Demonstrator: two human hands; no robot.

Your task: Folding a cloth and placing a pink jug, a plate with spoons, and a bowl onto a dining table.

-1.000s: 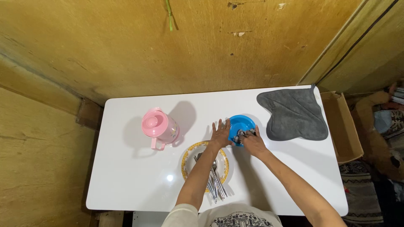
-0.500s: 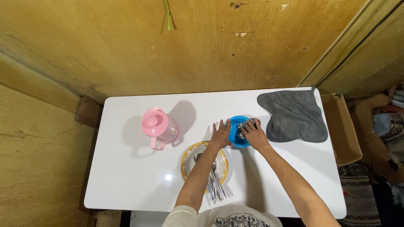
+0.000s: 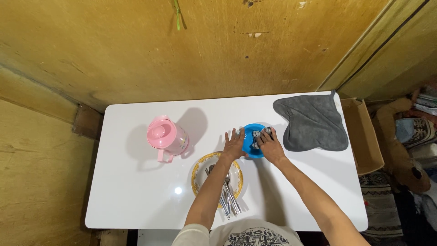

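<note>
A blue bowl sits on the white table near its middle. My left hand lies flat against the bowl's left side, fingers spread. My right hand presses a small crumpled grey cloth into the bowl. Just in front of the bowl stands a yellow-rimmed plate with several metal spoons lying across it, partly under my left forearm.
A pink lidded jug stands at the left of the bowl. A larger grey towel lies spread at the table's right back corner. A cardboard box and clutter sit on the floor to the right. A yellow wall runs behind.
My right hand has shifted slightly with the cloth inside the bowl, toward its right rim. My left hand stays on the bowl's side.
</note>
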